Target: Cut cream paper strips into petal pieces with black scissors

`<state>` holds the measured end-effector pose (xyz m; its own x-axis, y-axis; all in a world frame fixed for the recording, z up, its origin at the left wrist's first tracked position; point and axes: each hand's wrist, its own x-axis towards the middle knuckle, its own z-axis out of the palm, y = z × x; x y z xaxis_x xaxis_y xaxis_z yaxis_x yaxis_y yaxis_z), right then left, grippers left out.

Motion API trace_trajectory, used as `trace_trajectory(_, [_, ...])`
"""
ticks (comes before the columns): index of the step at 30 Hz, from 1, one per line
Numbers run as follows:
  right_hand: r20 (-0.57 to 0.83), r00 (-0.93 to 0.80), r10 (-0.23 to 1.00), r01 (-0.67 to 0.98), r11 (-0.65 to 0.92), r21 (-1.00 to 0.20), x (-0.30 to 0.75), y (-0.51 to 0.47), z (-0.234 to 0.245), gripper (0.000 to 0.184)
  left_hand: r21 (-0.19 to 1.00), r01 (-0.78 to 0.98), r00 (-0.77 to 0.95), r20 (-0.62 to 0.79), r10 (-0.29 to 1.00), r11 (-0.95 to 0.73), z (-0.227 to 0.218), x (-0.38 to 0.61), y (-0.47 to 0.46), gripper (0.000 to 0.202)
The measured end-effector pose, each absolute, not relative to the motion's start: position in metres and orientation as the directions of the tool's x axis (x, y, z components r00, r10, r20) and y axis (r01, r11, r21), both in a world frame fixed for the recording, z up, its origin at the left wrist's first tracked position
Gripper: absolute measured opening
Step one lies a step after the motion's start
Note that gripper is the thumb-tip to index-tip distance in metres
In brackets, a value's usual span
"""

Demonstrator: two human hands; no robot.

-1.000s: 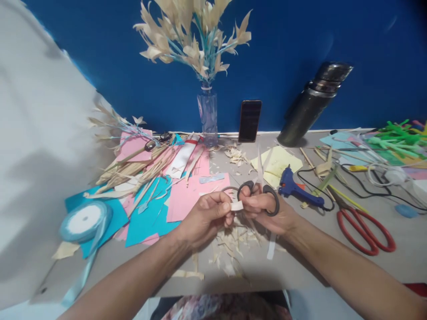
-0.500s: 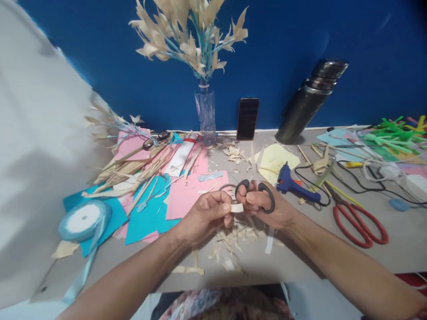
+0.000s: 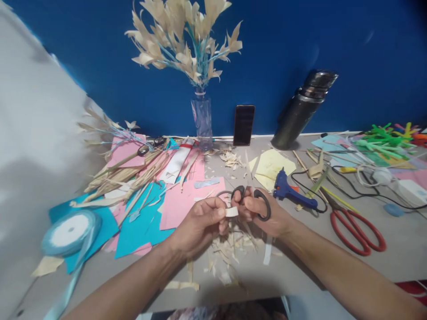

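My left hand (image 3: 200, 223) pinches a small cream strip of husk (image 3: 231, 212) between thumb and fingers, just above the table's front middle. My right hand (image 3: 263, 218) is closed on black-handled scissors (image 3: 256, 202), fingers through the loops, touching the strip's right end. The blades are hidden behind my hands. A heap of cream husk scraps (image 3: 230, 249) lies on the grey table (image 3: 300, 262) right below both hands. A white strip (image 3: 267, 252) hangs or lies under my right wrist.
Pink and cyan paper sheets (image 3: 187, 200) and dried husks (image 3: 126, 173) lie left. A blue ribbon spool (image 3: 70, 231) sits front left. A blue glue gun (image 3: 290, 191), red scissors (image 3: 356, 226), cables, a phone (image 3: 243, 125), a flask (image 3: 302, 111) and a vase of husk flowers (image 3: 202, 120) stand behind.
Both hands have stayed together with strip and scissors, drifting slightly left in view as the camera shifted. The scissor loops look closer together now.
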<state>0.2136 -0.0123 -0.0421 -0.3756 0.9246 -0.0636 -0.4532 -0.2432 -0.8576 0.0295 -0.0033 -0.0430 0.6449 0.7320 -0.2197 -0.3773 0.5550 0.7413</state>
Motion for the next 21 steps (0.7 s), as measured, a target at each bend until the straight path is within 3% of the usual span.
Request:
trace_trajectory(6, [-0.185,-0.366,0.912,-0.394,-0.333,-0.857,0.2,-0.018,-0.042,0.033,0.814,-0.308,0.614,-0.224,0.757,0.492,-0.046,0.03,-0.003,0.028])
trace_trajectory(10, [-0.126,-0.441,0.889,-0.468,-0.347,-0.812,0.205,-0.014,-0.038,0.03,0.777,-0.325,0.662,-0.22,0.717,0.539,-0.043,0.027,-0.003,0.029])
trace_trajectory(14, [-0.046,-0.366,0.929,-0.47,-0.227,-0.853,0.21,-0.013,-0.036,0.027,0.791,-0.321,0.636,-0.227,0.737,0.52,-0.042,0.026,-0.002,0.027])
trace_trajectory(21, [-0.161,-0.38,0.911,-0.416,-0.324,-0.85,0.205,-0.016,-0.041,0.025,0.831,-0.235,0.652,-0.251,0.716,0.505,-0.046,0.027,-0.004,0.026])
